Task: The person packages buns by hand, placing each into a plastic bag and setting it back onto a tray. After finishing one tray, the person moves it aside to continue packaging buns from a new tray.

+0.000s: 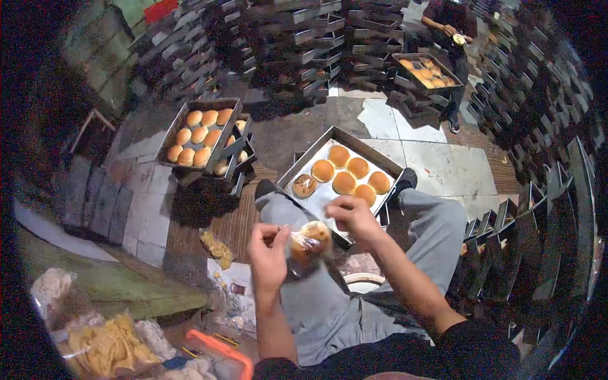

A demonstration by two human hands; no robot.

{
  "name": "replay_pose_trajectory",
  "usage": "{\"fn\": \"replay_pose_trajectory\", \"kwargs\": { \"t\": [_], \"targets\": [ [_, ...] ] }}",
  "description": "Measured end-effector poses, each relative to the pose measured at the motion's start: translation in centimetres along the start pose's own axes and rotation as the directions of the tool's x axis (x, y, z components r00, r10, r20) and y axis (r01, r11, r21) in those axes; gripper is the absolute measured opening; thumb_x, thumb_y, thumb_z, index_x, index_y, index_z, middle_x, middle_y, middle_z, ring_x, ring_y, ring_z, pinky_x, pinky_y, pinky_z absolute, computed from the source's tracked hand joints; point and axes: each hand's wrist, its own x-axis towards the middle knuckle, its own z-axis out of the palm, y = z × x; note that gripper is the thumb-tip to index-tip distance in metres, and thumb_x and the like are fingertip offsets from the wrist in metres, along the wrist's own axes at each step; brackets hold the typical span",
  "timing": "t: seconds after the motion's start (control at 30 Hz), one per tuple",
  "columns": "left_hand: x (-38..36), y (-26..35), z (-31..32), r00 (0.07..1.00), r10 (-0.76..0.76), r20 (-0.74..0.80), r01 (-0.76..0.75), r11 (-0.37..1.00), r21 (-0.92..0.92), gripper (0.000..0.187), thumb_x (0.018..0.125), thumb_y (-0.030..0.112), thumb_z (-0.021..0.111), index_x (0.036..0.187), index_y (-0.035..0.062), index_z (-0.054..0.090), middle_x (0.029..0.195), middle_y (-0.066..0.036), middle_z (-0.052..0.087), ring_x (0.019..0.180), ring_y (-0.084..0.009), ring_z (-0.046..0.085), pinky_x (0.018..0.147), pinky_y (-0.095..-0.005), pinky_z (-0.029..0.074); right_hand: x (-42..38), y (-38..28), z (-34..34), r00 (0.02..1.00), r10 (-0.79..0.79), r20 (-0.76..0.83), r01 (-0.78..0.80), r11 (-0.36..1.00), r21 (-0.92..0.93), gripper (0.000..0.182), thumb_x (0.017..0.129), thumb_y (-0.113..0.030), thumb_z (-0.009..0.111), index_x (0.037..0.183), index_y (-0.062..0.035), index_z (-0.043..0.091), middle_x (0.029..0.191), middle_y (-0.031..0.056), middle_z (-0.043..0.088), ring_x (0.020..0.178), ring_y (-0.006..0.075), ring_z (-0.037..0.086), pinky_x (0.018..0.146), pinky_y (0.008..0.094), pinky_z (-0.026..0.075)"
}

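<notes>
In front of my lap, my left hand [269, 256] pinches the edge of a clear plastic bag with a round bun [309, 239] in it. The bun's top is pale with dark spots, and its lower side is brown. Up and to the right of it, my right hand [356, 221] has its fingers closed together, apart from the bun; whether anything is between them cannot be made out. Just beyond both hands, a dark metal tray [294, 171] with a white lining holds several golden buns [344, 182] and one dark-patterned bun [304, 185].
Stacked trays of buns [201, 166] stand at the left. A person [453, 28] at the back right holds a round item over another bun tray [430, 88]. Dark tray stacks [297, 38] line the walls. Yellow filling in plastic [111, 339] and an orange-rimmed box [237, 354] lie front left.
</notes>
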Motion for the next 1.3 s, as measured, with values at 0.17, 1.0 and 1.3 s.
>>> {"fn": "replay_pose_trajectory", "kwargs": {
  "t": [0.17,1.0,1.3],
  "targets": [
    [-5.4,-3.8,-3.9,0.935,-0.351,0.056,0.345,0.934,0.095,0.017,0.09,0.007,0.074,0.098,0.0014,0.06,0.079,-0.004,0.065,0.067,-0.0117,0.058,0.068,-0.0265,0.05,-4.2,5.2,-1.0,0.985,0.141,0.102,-0.118,0.973,-0.2,0.016,0.091,-0.014,0.074,0.093,0.0018,0.072,0.074,0.0044,0.067,0.063,0.0114,0.06,0.057,0.0245,0.045],
    [-0.7,-1.6,-3.0,0.967,0.243,-0.076,-0.183,0.872,0.455,0.021,0.094,0.012,0.072,0.086,0.0009,0.056,0.074,-0.004,0.062,0.063,-0.0153,0.056,0.059,-0.03,0.047,0.9,3.2,1.3,0.981,0.068,0.182,-0.078,0.996,0.052,0.018,0.098,-0.019,0.066,0.09,-0.003,0.062,0.068,0.0057,0.062,0.051,0.0133,0.057,0.046,0.027,0.041],
    [-8.5,-5.4,-0.7,0.812,-0.584,-0.021,0.57,0.799,-0.192,0.048,0.096,0.013,0.069,0.135,0.0,0.046,0.109,-0.012,0.057,0.078,-0.0161,0.063,0.048,-0.0277,0.059,-1.7,12.1,2.8,0.883,0.408,0.231,-0.454,0.866,0.208,0.03,0.102,-0.035,0.059,0.098,-0.0049,0.061,0.076,0.005,0.062,0.056,0.0183,0.059,0.049,0.0326,0.049]
  ]
}}
